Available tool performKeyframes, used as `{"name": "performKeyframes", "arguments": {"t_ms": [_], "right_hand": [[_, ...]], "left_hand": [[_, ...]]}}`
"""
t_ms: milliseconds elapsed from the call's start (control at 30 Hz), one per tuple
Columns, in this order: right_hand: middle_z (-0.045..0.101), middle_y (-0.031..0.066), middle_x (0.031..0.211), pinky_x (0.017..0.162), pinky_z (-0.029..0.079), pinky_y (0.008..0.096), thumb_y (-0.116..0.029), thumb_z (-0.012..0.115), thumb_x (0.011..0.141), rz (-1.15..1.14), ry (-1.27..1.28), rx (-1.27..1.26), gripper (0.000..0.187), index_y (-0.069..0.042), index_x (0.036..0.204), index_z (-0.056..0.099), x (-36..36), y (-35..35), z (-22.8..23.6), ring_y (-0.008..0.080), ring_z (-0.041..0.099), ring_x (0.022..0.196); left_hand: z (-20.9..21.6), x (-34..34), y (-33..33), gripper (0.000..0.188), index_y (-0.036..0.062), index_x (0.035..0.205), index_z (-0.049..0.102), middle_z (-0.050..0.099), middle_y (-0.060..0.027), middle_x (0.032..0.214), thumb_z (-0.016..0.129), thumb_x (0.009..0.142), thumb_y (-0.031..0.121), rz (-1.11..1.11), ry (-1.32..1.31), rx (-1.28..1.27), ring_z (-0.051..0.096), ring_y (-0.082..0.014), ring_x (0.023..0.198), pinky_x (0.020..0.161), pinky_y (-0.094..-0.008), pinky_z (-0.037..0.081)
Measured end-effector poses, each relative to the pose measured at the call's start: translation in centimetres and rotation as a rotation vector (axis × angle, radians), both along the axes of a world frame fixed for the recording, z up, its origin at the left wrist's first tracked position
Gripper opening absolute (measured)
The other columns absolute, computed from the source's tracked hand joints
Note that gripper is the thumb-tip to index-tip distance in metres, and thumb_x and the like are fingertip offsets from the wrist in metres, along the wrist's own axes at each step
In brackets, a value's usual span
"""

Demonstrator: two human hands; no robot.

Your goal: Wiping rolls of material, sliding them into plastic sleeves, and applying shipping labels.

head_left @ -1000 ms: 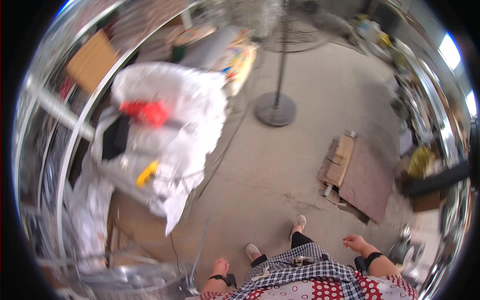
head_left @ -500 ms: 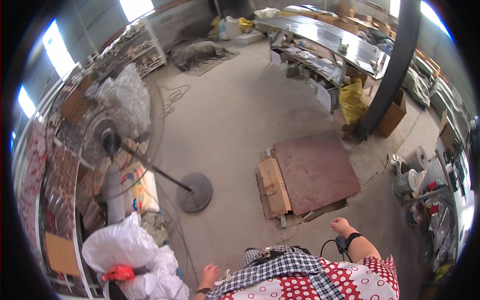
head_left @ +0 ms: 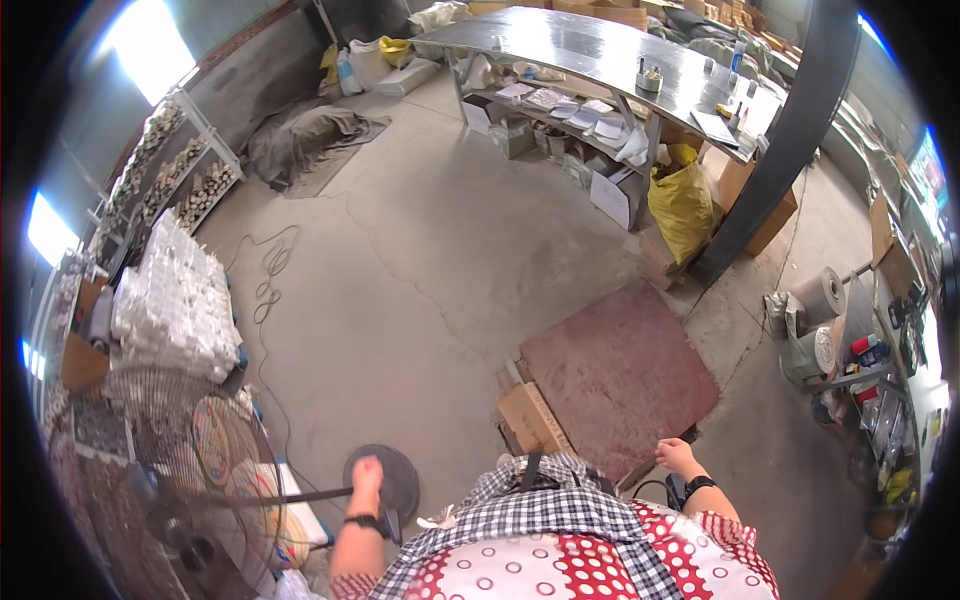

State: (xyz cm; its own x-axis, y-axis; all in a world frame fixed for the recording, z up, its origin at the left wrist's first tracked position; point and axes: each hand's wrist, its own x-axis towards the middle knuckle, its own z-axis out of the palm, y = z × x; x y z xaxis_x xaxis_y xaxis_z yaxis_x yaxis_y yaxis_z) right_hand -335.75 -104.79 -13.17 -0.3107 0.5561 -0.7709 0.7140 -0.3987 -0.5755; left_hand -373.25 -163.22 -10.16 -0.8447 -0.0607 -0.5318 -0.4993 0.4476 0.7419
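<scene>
The person's left hand [head_left: 368, 476] is out in front on the left, its fingers curled in toward the palm; nothing shows in its grip, but I cannot tell how tightly it is closed or whether it hides something small. From above, it covers part of the round dark base [head_left: 402, 476] of a standing fan [head_left: 188, 535], right where the pole [head_left: 275, 498] meets it, and whether hand and fan touch is not clear. The fan's wire cage and hub lie toward the lower left corner. The right hand [head_left: 677, 457] is held low on the other side, fingers loosely bent, with nothing seen in them; how far they are open I cannot make out. It appears at the near right edge of a flat reddish-brown board [head_left: 620, 375] on the floor [head_left: 420, 280], and contact cannot be judged. A strip of cardboard [head_left: 533, 417] lies along the board's left side. Each wrist wears a dark band, and a checked apron [head_left: 520, 515] covers the person's front. Farther off, a yellow bag [head_left: 682, 210] stands between a long shiny table [head_left: 580, 42] and a dark leaning post [head_left: 775, 160]. A thin cable [head_left: 268, 300] trails across the floor beside a white bundle [head_left: 180, 300] on the left.
</scene>
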Motion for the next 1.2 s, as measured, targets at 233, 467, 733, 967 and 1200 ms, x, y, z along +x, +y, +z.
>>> {"name": "performKeyframes", "arguments": {"t_ms": [233, 467, 733, 967, 1200], "right_hand": [[0.066, 0.0101, 0.071, 0.057, 0.048, 0.0327, -0.015, 0.061, 0.076, 0.293, -0.302, 0.08, 0.018, 0.001, 0.077, 0.069, 10.9, 9.2, -14.6, 0.0201, 0.063, 0.061], [0.064, 0.0092, 0.108, 0.08, 0.049, 0.0368, -0.034, 0.064, 0.078, 0.428, -0.806, 0.199, 0.038, -0.008, 0.105, 0.068, -17.5, 13.6, -1.8, 0.0244, 0.062, 0.095], [0.064, 0.0158, 0.108, 0.085, 0.048, 0.0346, -0.022, 0.06, 0.086, 0.562, 0.174, 0.595, 0.032, -0.001, 0.111, 0.06, -68.9, 39.8, 4.6, 0.0255, 0.062, 0.099], [0.064, 0.0146, 0.104, 0.086, 0.048, 0.0349, -0.022, 0.061, 0.083, 0.673, 0.131, 0.299, 0.033, -0.003, 0.111, 0.061, -90.2, 41.5, 6.7, 0.0264, 0.062, 0.097], [0.059, 0.0194, 0.115, 0.096, 0.042, 0.04, -0.025, 0.06, 0.082, 0.747, -0.182, 0.37, 0.038, -0.004, 0.114, 0.06, -95.9, 45.8, 0.9, 0.0343, 0.054, 0.11]], "left_hand": [[15.7, -24.5, 28.4, 0.029, 0.0039, 0.115, 0.055, 0.061, -0.0046, 0.103, 0.059, 0.088, 0.015, -0.358, 0.156, 0.413, 0.057, -0.0117, 0.092, 0.08, -0.0255, 0.047], [5.3, -41.4, 44.1, 0.027, 0.0026, 0.112, 0.058, 0.063, -0.0063, 0.104, 0.059, 0.089, 0.015, -0.596, 0.143, 0.329, 0.058, -0.0131, 0.092, 0.08, -0.0267, 0.047], [-3.4, -50.2, 33.3, 0.027, 0.0083, 0.11, 0.06, 0.063, -0.0052, 0.086, 0.058, 0.088, 0.024, -0.061, -0.407, -0.186, 0.06, -0.0154, 0.069, 0.055, -0.0297, 0.048], [-9.2, -60.1, 30.2, 0.019, 0.0055, 0.099, 0.062, 0.062, -0.0059, 0.079, 0.054, 0.087, 0.017, 0.121, -0.666, -0.164, 0.06, -0.018, 0.07, 0.055, -0.0304, 0.048], [-11.6, -84.9, 48.8, 0.02, 0.0047, 0.103, 0.058, 0.06, -0.0042, 0.08, 0.053, 0.088, 0.016, -0.097, -0.171, -0.109, 0.058, -0.0163, 0.07, 0.058, -0.0308, 0.047]]}}
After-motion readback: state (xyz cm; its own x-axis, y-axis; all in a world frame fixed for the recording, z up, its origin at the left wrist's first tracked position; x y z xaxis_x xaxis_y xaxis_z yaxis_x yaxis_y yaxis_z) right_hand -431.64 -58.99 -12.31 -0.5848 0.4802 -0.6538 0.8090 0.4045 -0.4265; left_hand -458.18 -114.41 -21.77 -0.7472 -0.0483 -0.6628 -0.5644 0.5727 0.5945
